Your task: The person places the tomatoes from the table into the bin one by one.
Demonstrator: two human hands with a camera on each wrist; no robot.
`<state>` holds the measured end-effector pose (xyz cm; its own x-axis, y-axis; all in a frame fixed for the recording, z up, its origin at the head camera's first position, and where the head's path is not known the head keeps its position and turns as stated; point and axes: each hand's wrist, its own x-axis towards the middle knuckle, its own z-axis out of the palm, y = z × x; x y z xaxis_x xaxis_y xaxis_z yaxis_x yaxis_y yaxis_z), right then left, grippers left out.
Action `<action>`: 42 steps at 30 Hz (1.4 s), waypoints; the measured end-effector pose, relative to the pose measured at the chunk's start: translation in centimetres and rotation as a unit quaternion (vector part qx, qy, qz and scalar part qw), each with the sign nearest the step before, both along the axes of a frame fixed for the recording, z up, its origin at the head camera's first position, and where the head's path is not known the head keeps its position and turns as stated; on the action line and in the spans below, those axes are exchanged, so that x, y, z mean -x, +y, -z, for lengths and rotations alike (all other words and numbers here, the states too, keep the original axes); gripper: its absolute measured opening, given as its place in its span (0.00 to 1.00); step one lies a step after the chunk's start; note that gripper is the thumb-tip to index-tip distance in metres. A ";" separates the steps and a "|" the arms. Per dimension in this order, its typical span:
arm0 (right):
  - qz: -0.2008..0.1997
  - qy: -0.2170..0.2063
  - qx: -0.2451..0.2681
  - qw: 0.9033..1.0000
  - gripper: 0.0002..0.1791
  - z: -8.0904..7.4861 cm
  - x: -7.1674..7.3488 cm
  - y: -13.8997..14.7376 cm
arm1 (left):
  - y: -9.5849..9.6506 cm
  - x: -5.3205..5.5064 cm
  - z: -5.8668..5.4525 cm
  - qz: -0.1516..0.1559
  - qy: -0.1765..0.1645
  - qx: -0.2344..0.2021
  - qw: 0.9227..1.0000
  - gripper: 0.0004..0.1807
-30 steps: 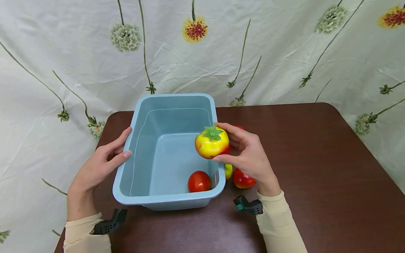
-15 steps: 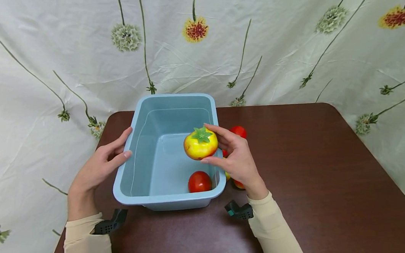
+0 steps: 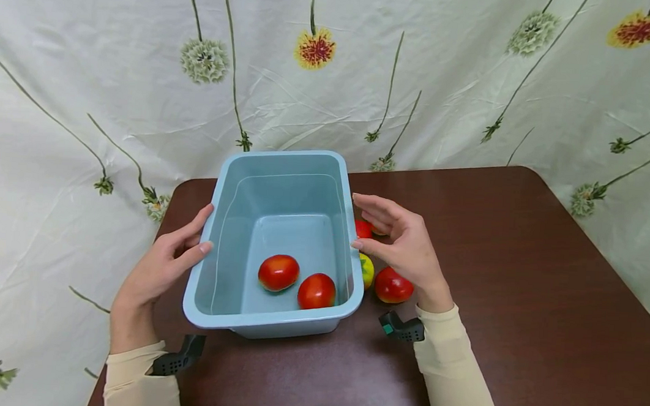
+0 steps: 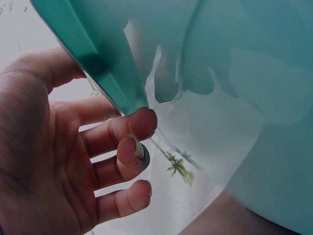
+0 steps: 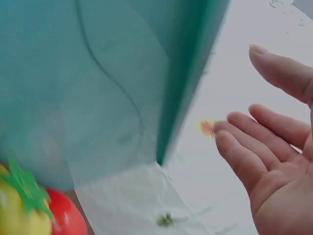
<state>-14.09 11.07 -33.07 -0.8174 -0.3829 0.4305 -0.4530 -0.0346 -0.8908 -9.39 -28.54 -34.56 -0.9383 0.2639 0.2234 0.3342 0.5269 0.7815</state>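
A light blue plastic bin (image 3: 272,317) stands on the table with two shiny red tomatoes inside, one (image 3: 278,272) near the middle of its floor and one (image 3: 317,291) in the near right corner. No green top shows on either. My left hand (image 3: 159,262) holds the bin's left rim, thumb and index fingertip over the edge; in the left wrist view the other fingers curl beneath the rim (image 4: 98,58). Beside the right rim is my right hand (image 3: 402,244), thumb and fingers spread with nothing between them. In the right wrist view its palm (image 5: 279,171) faces the bin.
Right of the bin lie several more toy fruits: a red one (image 3: 393,286), a yellow one (image 3: 367,271) and another red one (image 3: 363,229) partly behind my hand. The brown table (image 3: 519,287) extends right. A flower-print cloth (image 3: 448,62) hangs behind it.
My right hand has carried the yellow tomato with the green top over the bin, let it go inside, and moved back right to the rim. The left hand stays on the bin.
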 end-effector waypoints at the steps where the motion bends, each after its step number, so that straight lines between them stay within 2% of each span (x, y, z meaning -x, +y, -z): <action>1: -0.001 -0.009 -0.004 1.000 0.33 0.0 0.2 0.6 | 0.0 0.0 0.0 0.000 0.000 0.000 1.000 0.35; 3: -0.008 -0.028 -0.013 0.999 0.32 0.1 0.5 1.7 | 0.0 0.0 0.0 -0.002 -0.001 0.000 1.000 0.35; 7: -0.045 -0.059 -0.043 0.996 0.30 0.9 1.5 3.8 | 0.0 0.0 0.0 -0.002 -0.005 0.000 1.000 0.35; 12: -0.114 -0.103 -0.070 0.986 0.29 3.1 2.9 6.2 | -0.1 0.0 0.2 -0.002 -0.001 -0.012 1.000 0.35; 18: -0.201 -0.146 -0.062 0.967 0.30 6.5 4.6 8.4 | -0.2 0.4 0.8 -0.007 0.031 -0.062 0.998 0.32; 21: -0.214 -0.160 -0.069 0.961 0.30 7.6 4.9 9.2 | -0.2 0.6 1.2 -0.007 0.040 -0.084 0.996 0.28; 24: -0.219 -0.178 -0.075 0.956 0.31 8.1 4.8 9.8 | -0.2 0.6 1.5 0.009 0.037 -0.115 0.993 0.25; 30: -0.251 -0.199 -0.053 0.946 0.32 9.3 4.9 10.5 | -0.4 0.8 2.2 0.050 0.006 -0.198 0.979 0.24; 37: -0.272 -0.222 -0.041 0.935 0.35 10.7 5.1 10.4 | -0.4 0.8 2.7 0.098 0.033 -0.268 0.958 0.25; 42: -0.267 -0.235 -0.053 0.933 0.36 11.5 5.2 10.6 | -0.5 0.9 2.9 0.111 0.036 -0.283 0.952 0.25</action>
<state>-19.32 21.70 -44.62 -0.5870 -0.8096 0.0092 0.0439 -0.0433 -0.9981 -10.33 -29.02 -37.48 -0.8505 0.2723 0.4500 0.4513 -0.0618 0.8902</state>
